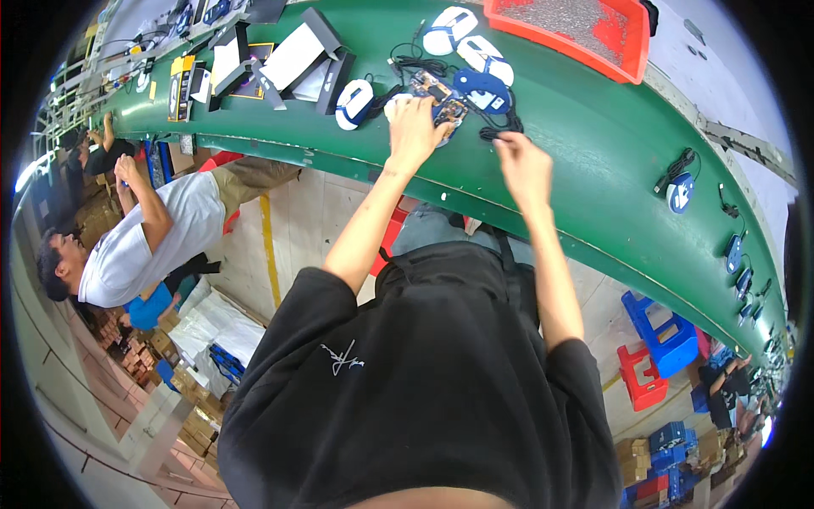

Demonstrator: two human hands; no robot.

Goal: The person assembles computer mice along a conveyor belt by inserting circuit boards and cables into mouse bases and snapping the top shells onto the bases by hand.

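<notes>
My left hand grips an opened computer mouse, its orange-and-dark circuit board showing beside my thumb; part of it is hidden under my fingers. To the right, my right hand has its fingertips closed at a bundled black cable on the green conveyor belt. Just beyond both hands lies a dark blue mouse. White-and-blue mice rest farther off, with black cables tangled among them. Another white-and-blue mouse sits left of my left hand.
A red tray of small metal-coloured parts stands at the far edge. Open black-and-white boxes are at the left. More corded mice lie along the belt to the right. A person in a white shirt stands at left; blue and red stools are below right.
</notes>
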